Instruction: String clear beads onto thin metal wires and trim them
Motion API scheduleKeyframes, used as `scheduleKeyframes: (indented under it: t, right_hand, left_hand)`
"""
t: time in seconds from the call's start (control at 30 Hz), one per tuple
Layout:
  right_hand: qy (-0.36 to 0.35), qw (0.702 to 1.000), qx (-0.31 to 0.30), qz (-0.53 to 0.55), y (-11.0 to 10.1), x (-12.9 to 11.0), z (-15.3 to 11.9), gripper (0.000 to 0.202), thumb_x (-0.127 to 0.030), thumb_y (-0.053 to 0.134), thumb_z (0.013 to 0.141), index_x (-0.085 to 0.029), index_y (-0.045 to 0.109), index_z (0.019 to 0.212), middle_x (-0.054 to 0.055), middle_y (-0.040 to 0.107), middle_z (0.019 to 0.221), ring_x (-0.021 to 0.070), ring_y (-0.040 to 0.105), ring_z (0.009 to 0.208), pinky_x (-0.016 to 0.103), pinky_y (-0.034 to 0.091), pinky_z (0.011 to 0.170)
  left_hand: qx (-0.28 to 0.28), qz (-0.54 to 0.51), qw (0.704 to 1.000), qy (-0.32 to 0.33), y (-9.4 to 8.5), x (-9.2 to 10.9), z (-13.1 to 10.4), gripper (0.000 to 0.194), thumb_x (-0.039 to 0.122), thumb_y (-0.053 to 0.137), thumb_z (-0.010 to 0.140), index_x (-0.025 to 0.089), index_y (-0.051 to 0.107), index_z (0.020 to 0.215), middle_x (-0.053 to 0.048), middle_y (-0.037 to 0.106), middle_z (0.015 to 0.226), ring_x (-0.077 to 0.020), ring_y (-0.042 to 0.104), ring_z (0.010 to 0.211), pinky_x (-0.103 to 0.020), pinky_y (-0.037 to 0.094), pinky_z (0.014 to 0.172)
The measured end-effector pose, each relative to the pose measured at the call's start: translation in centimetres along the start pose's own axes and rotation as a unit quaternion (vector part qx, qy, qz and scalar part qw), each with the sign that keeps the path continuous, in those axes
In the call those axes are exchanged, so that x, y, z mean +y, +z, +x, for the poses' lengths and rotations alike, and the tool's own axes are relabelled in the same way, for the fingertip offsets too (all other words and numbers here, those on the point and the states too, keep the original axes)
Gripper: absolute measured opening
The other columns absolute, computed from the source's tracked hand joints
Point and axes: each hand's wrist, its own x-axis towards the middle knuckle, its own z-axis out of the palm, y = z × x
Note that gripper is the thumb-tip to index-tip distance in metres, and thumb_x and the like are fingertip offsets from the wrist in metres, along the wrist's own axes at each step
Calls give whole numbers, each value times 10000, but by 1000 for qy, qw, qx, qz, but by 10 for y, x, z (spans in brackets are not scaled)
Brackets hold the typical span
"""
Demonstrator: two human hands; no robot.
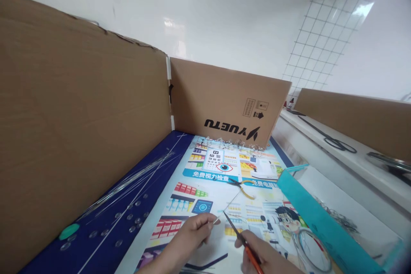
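Note:
Low in the middle of the head view, my left hand (pixel 196 232) pinches a thin wire (pixel 231 201) that slants up and to the right. My right hand (pixel 257 251) is wrapped round a tool with orange handles (pixel 251 257) and a dark, narrow tip. That tip points up and left, close to the wire; whether they touch is hard to tell. Beyond the hands, pliers with yellow handles (pixel 247 189) lie on the printed poster (pixel 180 171).
Cardboard panels (pixel 224 98) stand at the left and back. Straight wires (pixel 135 175), clear discs (pixel 130 216) and a green disc (pixel 69 232) lie at left. Small wire pieces (pixel 237 143) line the back panel. A teal-edged box (pixel 327 227) with metal pieces sits right.

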Motion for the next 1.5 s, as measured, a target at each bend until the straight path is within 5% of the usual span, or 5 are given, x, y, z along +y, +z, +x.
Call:
scheduleKeyframes:
  t: [0.33, 0.53, 1.07, 1.33, 1.5]
  right_hand:
    - [-28, 997, 75, 8, 21, 21, 11, 376, -554, 477, 765, -207, 474, 909, -3, 516, 760, 116, 455, 638, 213, 396, 630]
    - [-52, 998, 23, 5, 21, 11, 11, 370, -540, 393, 815, -190, 476, 901, 1, 501, 762, 117, 451, 655, 213, 408, 641]
    - [-34, 999, -10, 14, 17, -4, 4, 333, -499, 379, 854, -189, 481, 921, -18, 472, 751, 100, 408, 633, 208, 358, 576]
    - [-7, 991, -60, 123, 19, 0, 1, 320, -492, 439, 827, -185, 462, 913, -37, 432, 693, 68, 392, 552, 175, 306, 478]
    - [108, 975, -75, 179, 26, 4, 19, 126, -284, 503, 745, -181, 439, 782, -67, 346, 565, 55, 330, 445, 168, 224, 390]
  left_hand:
    - [37, -72, 996, -36, 2, 11, -8, 495, 514, 549, 663, 138, 570, 984, 89, 388, 485, -31, 197, 345, -192, 103, 359]
    - [-56, -49, 997, -37, 14, 11, -19, 433, 482, 550, 689, 119, 592, 922, 83, 402, 443, -30, 213, 332, -188, 120, 369]
    - [-63, -40, 996, -54, 19, 13, -22, 365, 425, 538, 694, 118, 592, 882, 93, 384, 395, -31, 179, 317, -193, 102, 369]
    - [-65, -28, 995, -67, 19, 8, -22, 328, 395, 508, 723, 135, 606, 898, 82, 414, 436, -28, 198, 327, -190, 131, 383]
    - [-59, -14, 996, -63, 16, -3, -17, 249, 310, 485, 730, 130, 608, 850, 76, 414, 425, -39, 210, 344, -195, 134, 390]
